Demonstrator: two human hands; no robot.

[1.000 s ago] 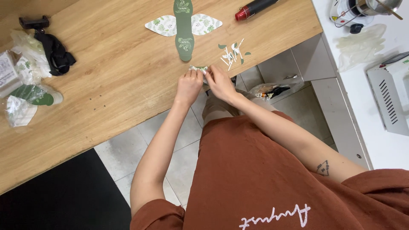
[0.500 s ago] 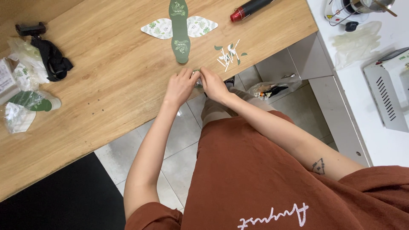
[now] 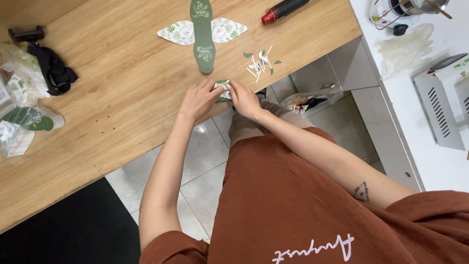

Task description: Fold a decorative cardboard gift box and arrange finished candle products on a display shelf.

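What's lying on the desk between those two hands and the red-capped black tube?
In the head view, small white and green paper scraps lie on the wooden desk between the hands and the tube.

Light wooden table [image 3: 122, 93] stretching across the upper left, pale grey floor tiles [image 3: 205, 161] showing beneath, black mat [image 3: 73, 234] lying lower left, white counter [image 3: 425, 142] running along the right

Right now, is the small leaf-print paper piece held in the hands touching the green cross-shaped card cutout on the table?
Apart. The head view shows bare wood between the small leaf-print paper piece and the green cross-shaped card cutout. Left hand and right hand pinch the piece.
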